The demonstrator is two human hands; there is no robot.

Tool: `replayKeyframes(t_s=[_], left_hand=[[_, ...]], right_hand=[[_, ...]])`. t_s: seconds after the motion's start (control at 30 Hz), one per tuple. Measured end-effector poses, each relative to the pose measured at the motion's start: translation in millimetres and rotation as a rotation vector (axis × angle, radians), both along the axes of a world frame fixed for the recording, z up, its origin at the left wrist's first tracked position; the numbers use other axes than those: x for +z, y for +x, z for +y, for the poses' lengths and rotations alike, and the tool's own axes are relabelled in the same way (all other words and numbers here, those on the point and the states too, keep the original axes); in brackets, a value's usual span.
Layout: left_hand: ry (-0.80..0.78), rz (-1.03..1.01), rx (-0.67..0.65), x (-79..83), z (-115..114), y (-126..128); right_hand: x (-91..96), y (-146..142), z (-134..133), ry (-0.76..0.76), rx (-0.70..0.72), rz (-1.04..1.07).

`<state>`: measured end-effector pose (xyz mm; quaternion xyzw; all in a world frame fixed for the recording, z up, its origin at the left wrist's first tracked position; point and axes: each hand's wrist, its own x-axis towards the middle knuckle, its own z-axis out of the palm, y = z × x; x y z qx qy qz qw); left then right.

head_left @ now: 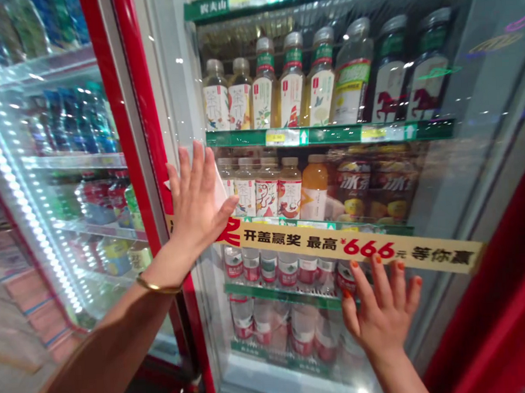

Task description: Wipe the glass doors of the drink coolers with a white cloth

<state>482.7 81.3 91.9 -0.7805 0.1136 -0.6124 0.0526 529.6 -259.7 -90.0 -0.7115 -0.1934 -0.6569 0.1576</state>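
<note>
My left hand (197, 194) lies flat with its fingers stretched up, near the red frame edge of a glass-doored drinks fridge. Under its fingers is a thin white sheet (220, 187), perhaps a tissue or wipe; most of it is hidden. A gold bangle (159, 286) circles the left wrist. Lower down on the right, my right hand (385, 313) has its fingers spread against the glass door (453, 304), with orange-painted nails. Its fingertips reach the lower edge of a yellow promotional strip (291, 240) across the door. Nothing shows in the right hand.
Behind the glass, tea bottles (290, 80) line green-edged shelves (329, 134), with an orange drink bottle (315, 188) below. To the left is another lit drinks fridge (76, 162), beside stacked pinkish boxes (34, 296). A red panel (501, 301) borders the right side.
</note>
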Motion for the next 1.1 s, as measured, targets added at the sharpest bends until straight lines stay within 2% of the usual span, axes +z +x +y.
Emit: replayKeyframes(t_s=[0.03, 0.07, 0.13, 0.17, 0.2, 0.23, 0.27, 0.33, 0.37, 0.4, 0.43, 0.47, 0.57, 0.6, 0.63, 0.67, 0.7, 0.8, 0.83, 0.87, 0.9, 0.93, 1.0, 1.03, 1.07, 1.1], left_hand=[[0.005, 0.012, -0.024, 0.9, -3.8, 0.7], [0.093, 0.049, -0.065, -4.0, -9.4, 1.0], [0.404, 0.2, -0.141, -20.0, -18.9, 1.1], [0.531, 0.273, -0.158, -24.2, -20.0, 1.0], [0.59, 0.318, -0.154, -22.5, -18.0, 1.0], [0.574, 0.315, -0.141, -14.2, -13.5, 1.1], [0.495, 0.272, -0.12, -0.7, -7.8, 1.5], [0.235, 0.134, -0.072, 30.1, 0.7, 3.7], [0.125, 0.073, -0.055, 40.1, 0.8, 4.9], [0.065, 0.033, -0.049, 42.8, -2.6, 5.8], [0.065, 0.015, -0.061, 37.2, -9.4, 5.8], [0.13, 0.021, -0.087, 24.2, -18.3, 4.7], [0.582, 0.128, -0.182, -29.2, -40.3, -1.3], [0.714, 0.164, -0.191, -39.2, -40.8, -2.5], [0.786, 0.19, -0.187, -40.5, -37.1, -2.6], [0.788, 0.197, -0.179, -32.3, -30.3, -1.7], [0.717, 0.184, -0.166, -16.0, -22.0, 0.0], [0.266, 0.064, -0.098, 48.8, -5.0, 7.2], [0.139, 0.013, -0.081, 62.8, -5.6, 9.1], [0.08, -0.022, -0.082, 68.8, -9.7, 10.2], [0.099, -0.025, -0.103, 66.9, -16.3, 10.5], [0.2, 0.01, -0.144, 59.0, -24.3, 10.1], [0.555, 0.159, -0.257, 38.8, -38.4, 8.4], [0.709, 0.235, -0.298, 33.7, -42.0, 7.9], [0.793, 0.284, -0.313, 35.2, -42.5, 7.7], [0.799, 0.291, -0.307, 43.8, -40.4, 8.1]], right_hand=[[-0.1, -0.4, 1.1, 0.018, 0.005, 0.003], [-0.2, -0.5, 2.1, 0.028, 0.012, 0.006], [-0.5, -0.3, 3.1, 0.028, 0.032, 0.007], [-0.5, 0.1, 2.9, 0.022, 0.039, 0.005], [-0.4, 0.6, 2.2, 0.01, 0.04, 0.004], [-0.1, 1.2, 1.1, -0.003, 0.036, 0.002], [0.2, 1.7, -0.1, -0.016, 0.026, -0.002], [0.5, 3.0, -2.2, -0.033, -0.005, -0.005], [0.3, 3.5, -2.6, -0.041, -0.017, -0.006], [-0.2, 3.7, -2.4, -0.046, -0.023, -0.007], [-0.8, 3.4, -1.8, -0.049, -0.024, -0.006], [-1.2, 2.3, -1.2, -0.05, -0.021, -0.002], [2.9, -5.8, -2.6, -0.031, 0.026, 0.003], [7.8, -9.4, -5.3, -0.036, 0.051, 0.007], [15.0, -12.8, -9.2, -0.057, 0.076, 0.005], [24.7, -15.4, -14.0, -0.088, 0.093, -0.007], [36.5, -16.8, -19.2, -0.12, 0.092, -0.025], [77.5, -10.5, -31.3, -0.147, -0.016, -0.083], [89.7, -5.7, -32.8, -0.133, -0.063, -0.088], [99.6, -0.5, -32.9, -0.125, -0.097, -0.078], [106.7, 4.3, -32.0, -0.124, -0.112, -0.061], [111.1, 8.1, -30.7, -0.13, -0.11, -0.048], [113.2, 12.1, -28.3, -0.15, -0.088, -0.036], [112.2, 12.5, -27.7, -0.155, -0.079, -0.041], [110.6, 12.3, -27.6, -0.157, -0.076, -0.051], [109.0, 11.8, -27.9, -0.159, -0.077, -0.061]])
